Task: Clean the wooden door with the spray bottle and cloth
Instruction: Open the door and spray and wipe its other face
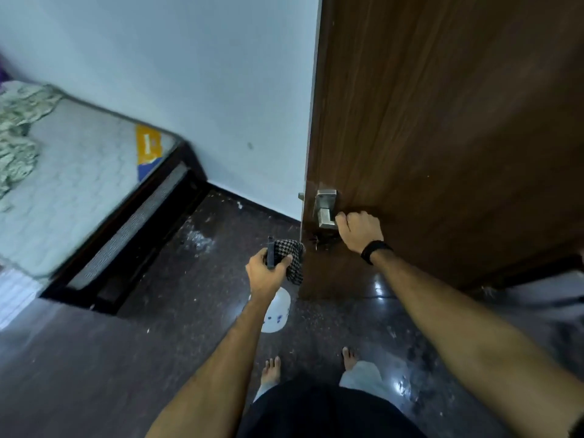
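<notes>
- Right, the left hand (267, 273) curls tight round the dark trigger head of the spray bottle (275, 312), with the checked cloth (292, 259) pinched in the same grip; the bottle's white body hangs below the wrist, mostly hidden by the forearm.
- The right hand (358, 229) wraps round the lever of the metal door handle (326, 208), fingers curled; the lever itself is largely covered.
- A black wristband (376, 249) sits on that wrist.
- The wooden door (442, 121) stands ajar, its edge just beside the cloth; what hangs under the handle is too dark to make out.
- A pale wall (189, 74) runs behind the door edge.
- Off left, a bare mattress (85, 172) on a dark bed frame (126, 248), blurred and cut off by the picture edge.
- Dark glossy floor (158, 343), dusty patches, two bare feet at the bottom.
</notes>
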A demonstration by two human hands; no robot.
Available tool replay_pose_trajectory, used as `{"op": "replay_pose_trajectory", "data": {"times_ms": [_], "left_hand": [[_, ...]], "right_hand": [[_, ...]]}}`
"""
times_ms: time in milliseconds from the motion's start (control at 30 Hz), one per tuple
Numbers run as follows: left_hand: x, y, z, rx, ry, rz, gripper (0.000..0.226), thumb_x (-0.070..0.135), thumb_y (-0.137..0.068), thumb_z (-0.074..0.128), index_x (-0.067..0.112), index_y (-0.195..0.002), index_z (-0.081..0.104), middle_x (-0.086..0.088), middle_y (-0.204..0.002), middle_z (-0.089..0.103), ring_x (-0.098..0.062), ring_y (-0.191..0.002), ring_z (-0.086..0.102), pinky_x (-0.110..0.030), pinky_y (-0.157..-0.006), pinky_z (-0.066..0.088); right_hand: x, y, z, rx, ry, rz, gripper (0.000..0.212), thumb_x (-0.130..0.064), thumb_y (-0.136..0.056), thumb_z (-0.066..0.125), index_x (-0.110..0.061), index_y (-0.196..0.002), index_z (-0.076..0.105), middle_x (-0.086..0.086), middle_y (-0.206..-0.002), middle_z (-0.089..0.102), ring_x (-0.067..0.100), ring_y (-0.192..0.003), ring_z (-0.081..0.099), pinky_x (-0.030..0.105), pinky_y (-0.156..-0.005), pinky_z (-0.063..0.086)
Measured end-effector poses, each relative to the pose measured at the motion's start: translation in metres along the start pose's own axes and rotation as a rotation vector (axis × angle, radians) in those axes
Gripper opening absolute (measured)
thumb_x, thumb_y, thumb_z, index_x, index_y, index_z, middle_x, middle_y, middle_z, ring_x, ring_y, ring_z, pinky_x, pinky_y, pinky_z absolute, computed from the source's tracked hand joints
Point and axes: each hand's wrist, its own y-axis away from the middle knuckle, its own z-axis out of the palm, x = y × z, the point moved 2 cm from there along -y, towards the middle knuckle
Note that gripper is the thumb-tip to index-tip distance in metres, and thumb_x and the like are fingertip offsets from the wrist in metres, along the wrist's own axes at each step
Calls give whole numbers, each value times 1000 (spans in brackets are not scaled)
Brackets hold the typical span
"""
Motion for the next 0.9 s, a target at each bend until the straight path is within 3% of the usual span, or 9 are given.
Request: {"op": "replay_pose_trajectory", "data": {"times_ms": [33, 133, 267, 433, 567, 667, 767, 833, 900], "left_hand": [[0, -5, -7, -32, -12, 18, 27, 18, -82, 84, 10, -72, 60, 0, -67, 61, -10, -61, 54, -10, -51, 40], [-7, -11, -23, -122, -38, 42, 25, 20, -81, 84, 3, -78, 66, -9, -75, 69, -21, -70, 62, -32, -62, 53], [-15, -1, -38, -209, -89, 80, 26, 22, -80, 85, 3, -80, 68, -13, -78, 71, -31, -78, 68, -46, -73, 57], [-18, 10, -46, -299, -139, 129, 23, 21, -79, 87, 8, -77, 67, -7, -75, 69, -23, -71, 62, -42, -72, 54], [-20, 34, -50, -374, -154, 182, 20, 20, -79, 86, 9, -80, 69, -7, -77, 71, -24, -75, 65, -40, -72, 54], [-24, 55, -59, -440, -203, 234, 20, 20, -78, 86, 9, -80, 70, -7, -78, 71, -23, -74, 65, -37, -71, 53], [-29, 69, -65, -487, -226, 261, 21, 19, -78, 86, 8, -77, 68, -8, -75, 69, -22, -70, 61, -37, -67, 49], [-31, 80, -66, -535, -239, 267, 21, 20, -79, 86, 6, -79, 69, -9, -75, 69, -22, -71, 61, -38, -68, 49], [-32, 92, -62, -617, -263, 265, 20, 18, -79, 85, 5, -85, 71, -9, -79, 71, -23, -75, 64, -36, -70, 51]], "right_hand": [[-4, 4, -3, 10, 24, 29, 51, -32, -105, 39, -10, -59, 49, 15, -69, 62, 39, -78, 62, 41, -67, 43], [-6, 25, -3, 52, 59, 120, 49, -31, -105, 40, -2, -72, 63, 21, -83, 68, 39, -84, 62, 41, -70, 43], [-9, 68, 3, 162, 69, 190, 51, -33, -102, 34, -3, -79, 69, 18, -87, 69, 37, -91, 60, 41, -80, 42], [-6, 119, 13, 233, 77, 303, 58, -38, -97, 20, -11, -106, 70, 9, -109, 67, 31, -107, 54, 46, -95, 38], [6, 172, 19, 329, 84, 330, 61, -42, -98, 11, -14, -104, 64, 6, -105, 61, 29, -103, 51, 44, -93, 36], [3, 206, 22, 476, 34, 408, 54, -39, -101, 18, -10, -104, 63, 10, -110, 60, 33, -109, 51, 45, -96, 38], [-19, 242, 26, 760, 5, 464, 34, -33, -102, 36, -9, -110, 59, 15, -122, 57, 34, -118, 47, 45, -103, 35], [-49, 266, 28, 955, 27, 350, 21, -28, -99, 45, -12, -106, 56, 15, -115, 58, 30, -112, 48, 43, -98, 35], [-82, 283, 29, 997, 93, 117, 10, -23, -97, 50, -15, -98, 55, 11, -101, 61, 28, -98, 52, 42, -88, 41]]}}
